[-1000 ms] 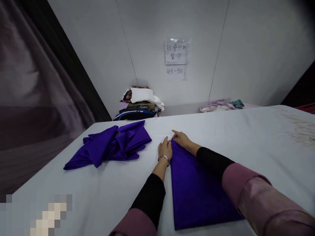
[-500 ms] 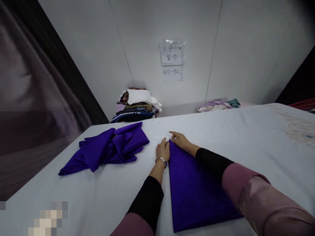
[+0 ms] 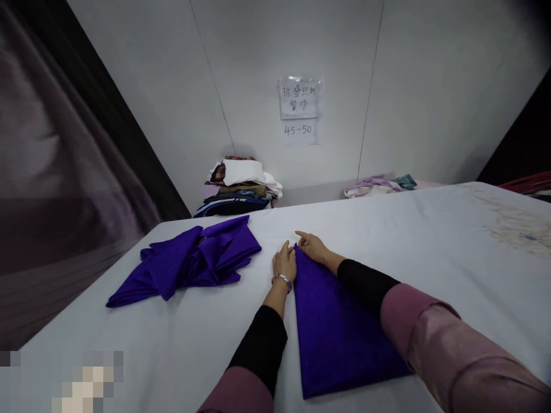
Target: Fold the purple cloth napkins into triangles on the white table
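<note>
A purple cloth (image 3: 336, 332) lies folded into a long triangle on the white-covered table (image 3: 430, 252), its tip pointing away from me. My left hand (image 3: 284, 261) rests at the left side of that tip, fingers together and pressed on the fabric. My right hand (image 3: 313, 246) lies on the right side of the tip, fingers closed on the corner with the forefinger stretched forward. A silver bracelet sits on my left wrist. To the left lies a loose heap of purple cloths (image 3: 193, 258).
A stack of folded fabrics (image 3: 239, 186) stands against the back wall, with a smaller pastel pile (image 3: 381, 184) to its right. A paper sign (image 3: 299, 109) hangs on the white wall. A dark curtain (image 3: 55, 155) runs along the left side.
Both hands have stayed at the triangle's tip. The view has shifted slightly; nothing else has moved.
</note>
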Motion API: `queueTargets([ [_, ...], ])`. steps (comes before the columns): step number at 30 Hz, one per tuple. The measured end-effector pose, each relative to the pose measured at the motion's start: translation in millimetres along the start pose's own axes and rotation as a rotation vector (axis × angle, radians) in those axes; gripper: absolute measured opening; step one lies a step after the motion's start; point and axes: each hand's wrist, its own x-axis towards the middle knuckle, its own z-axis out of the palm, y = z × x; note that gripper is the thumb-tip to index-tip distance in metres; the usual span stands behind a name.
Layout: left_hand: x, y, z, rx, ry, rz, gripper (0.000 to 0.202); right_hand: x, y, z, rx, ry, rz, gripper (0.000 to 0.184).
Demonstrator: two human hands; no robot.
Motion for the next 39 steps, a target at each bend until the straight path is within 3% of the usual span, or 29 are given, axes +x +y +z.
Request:
queueTargets([
  [7, 0, 0, -0.6, 0.033, -0.003, 0.008, 0.041, 1, -7, -5, 0.084, 0.028, -0.033, 0.061],
  [17, 1, -2, 1.8, 0.062, -0.018, 0.054, 0.038, 8, 0, 7, 0.251, 0.041, -0.044, 0.056],
  [25, 1, -1, 0.7, 0.042, -0.025, 0.053, 0.037, 9, 4, 11, 0.327, -0.002, -0.011, 0.066],
  [34, 3, -5, 4.3, -0.004, -0.031, 0.009, 0.037, 13, 1, 13, 0.269, 0.037, 0.021, 0.051],
  [39, 3, -7, 6.8, -0.029, -0.011, -0.062, 0.043, 8, -1, 4, 0.184, 0.075, 0.043, 0.051],
])
